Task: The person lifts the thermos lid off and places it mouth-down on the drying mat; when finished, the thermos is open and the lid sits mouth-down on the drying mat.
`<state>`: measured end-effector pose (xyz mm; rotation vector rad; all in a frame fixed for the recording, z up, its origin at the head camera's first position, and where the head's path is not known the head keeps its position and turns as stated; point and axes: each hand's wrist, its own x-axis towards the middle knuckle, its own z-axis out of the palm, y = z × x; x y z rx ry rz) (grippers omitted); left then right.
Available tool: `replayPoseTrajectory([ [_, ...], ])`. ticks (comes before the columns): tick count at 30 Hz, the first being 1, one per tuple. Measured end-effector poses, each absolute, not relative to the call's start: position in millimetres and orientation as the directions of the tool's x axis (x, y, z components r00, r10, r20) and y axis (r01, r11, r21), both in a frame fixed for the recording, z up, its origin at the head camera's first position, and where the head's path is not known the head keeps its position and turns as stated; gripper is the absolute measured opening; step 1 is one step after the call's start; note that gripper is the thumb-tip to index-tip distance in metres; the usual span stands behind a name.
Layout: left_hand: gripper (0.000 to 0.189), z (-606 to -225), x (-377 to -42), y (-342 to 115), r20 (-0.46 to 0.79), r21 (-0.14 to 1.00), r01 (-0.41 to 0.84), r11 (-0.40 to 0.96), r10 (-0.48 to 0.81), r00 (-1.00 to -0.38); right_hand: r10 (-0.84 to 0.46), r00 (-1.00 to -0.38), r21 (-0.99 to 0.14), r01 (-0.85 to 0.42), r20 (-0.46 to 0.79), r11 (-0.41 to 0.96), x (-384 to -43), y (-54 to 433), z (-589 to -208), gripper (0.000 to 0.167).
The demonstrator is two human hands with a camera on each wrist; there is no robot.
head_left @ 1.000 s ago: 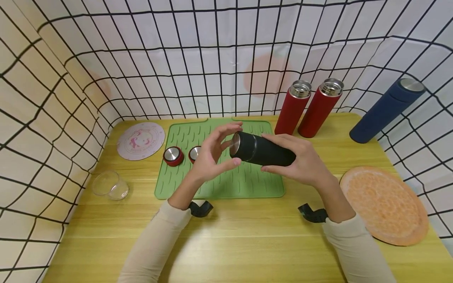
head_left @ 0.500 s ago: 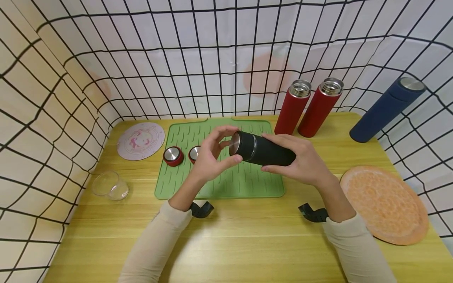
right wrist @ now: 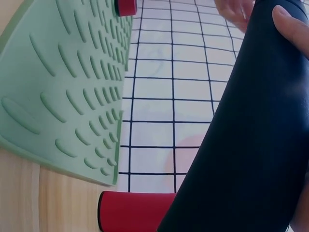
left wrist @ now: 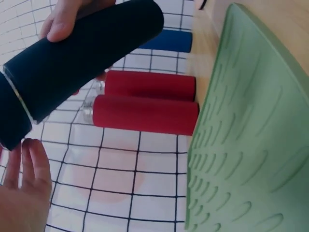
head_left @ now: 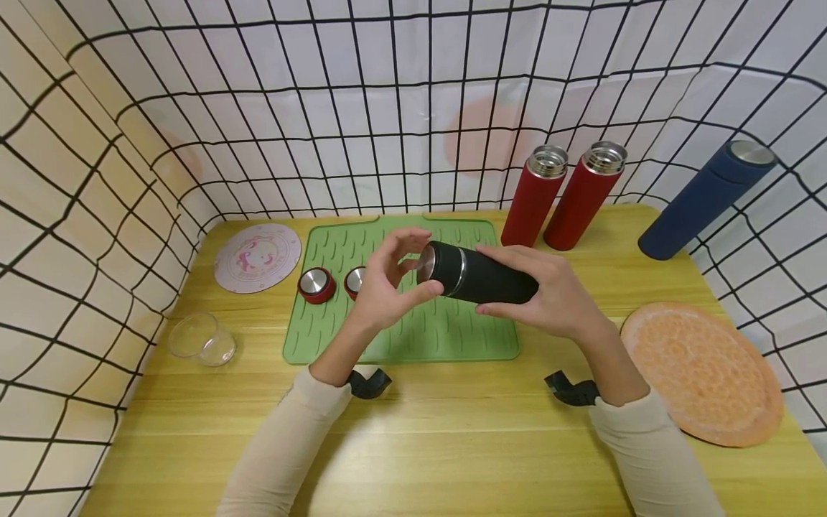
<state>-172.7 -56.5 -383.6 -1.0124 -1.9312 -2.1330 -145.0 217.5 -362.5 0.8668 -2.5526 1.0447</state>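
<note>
A hand could pass over the desk (head_left: 452, 445) between the forearms (head_left: 278, 445), or between the blue bottle (head_left: 704, 205) and red bottles (head_left: 531, 205). The black bottle (head_left: 494, 278) blocks space above the green mat (head_left: 452, 337); wire grid (head_left: 398, 85) bars the back.

The head view is bright and warm, with pale glare on the table (head_left: 465, 445) below the left hand (head_left: 381, 291) and soft shadow beside its sleeve (head_left: 284, 445). Outward, the wire grid (head_left: 398, 85) bows. Both wrist views look dimmer, cooler and softer.
</note>
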Motion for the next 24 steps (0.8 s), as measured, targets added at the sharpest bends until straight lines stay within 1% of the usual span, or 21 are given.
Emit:
replayPoseTrajectory([
  [2,0.086,-383.2,-173.1,-56.6,0.554,0.832,0.499,-0.243,0.404,-0.728,-0.43,-0.795,-0.565,-0.607,0.429,0.559,-144.6,218.0,-362.9,0.085],
  [5,0.068,-381.5,-173.0,-57.9,0.608,0.794,0.504,-0.341,0.464,-0.644,-0.427,-0.793,-0.581,-0.608,0.433,0.54,-144.8,219.5,-362.7,0.085],
  [7,0.064,-380.4,-172.9,-58.7,0.628,0.778,0.499,-0.382,0.474,-0.617,-0.429,-0.789,-0.584,-0.614,0.44,0.531,-145.1,220.6,-362.4,0.086],
  [9,0.061,-380.0,-172.5,-59.2,0.627,0.779,0.499,-0.379,0.456,-0.632,-0.432,-0.784,-0.581,-0.621,0.446,0.526,-145.4,221.3,-362.1,0.086],
  [11,0.064,-380.4,-172.0,-59.4,0.605,0.796,0.503,-0.337,0.419,-0.676,-0.439,-0.78,-0.575,-0.625,0.445,0.527,-145.5,221.1,-361.9,0.086],
  [14,0.083,-381.6,-171.4,-58.8,0.556,0.831,0.497,-0.251,0.367,-0.745,-0.446,-0.782,-0.571,-0.623,0.436,0.534,-145.3,220.1,-362.2,0.087],
  [15,0.088,-382.2,-171.7,-58.7,0.547,0.837,0.493,-0.236,0.36,-0.756,-0.446,-0.783,-0.57,-0.621,0.433,0.537,-145.3,219.8,-362.4,0.087],
  [16,0.091,-382.3,-172.0,-58.5,0.545,0.839,0.493,-0.231,0.365,-0.755,-0.447,-0.785,-0.572,-0.619,0.429,0.538,-145.2,219.5,-362.6,0.087],
  [18,0.09,-381.8,-172.6,-58.3,0.567,0.824,0.505,-0.258,0.399,-0.721,-0.447,-0.788,-0.579,-0.615,0.424,0.535,-145.0,219.3,-363.0,0.087],
  [22,0.073,-379.9,-172.9,-58.6,0.625,0.78,0.511,-0.36,0.488,-0.61,-0.449,-0.79,-0.591,-0.612,0.418,0.525,-144.6,219.8,-363.0,0.087],
  [23,0.07,-379.9,-172.8,-58.9,0.629,0.776,0.508,-0.372,0.496,-0.598,-0.45,-0.789,-0.59,-0.613,0.418,0.526,-144.5,219.9,-362.9,0.087],
  [24,0.068,-379.9,-172.5,-59.0,0.626,0.779,0.507,-0.369,0.494,-0.603,-0.451,-0.788,-0.588,-0.614,0.419,0.527,-144.5,220.1,-363.1,0.087],
])
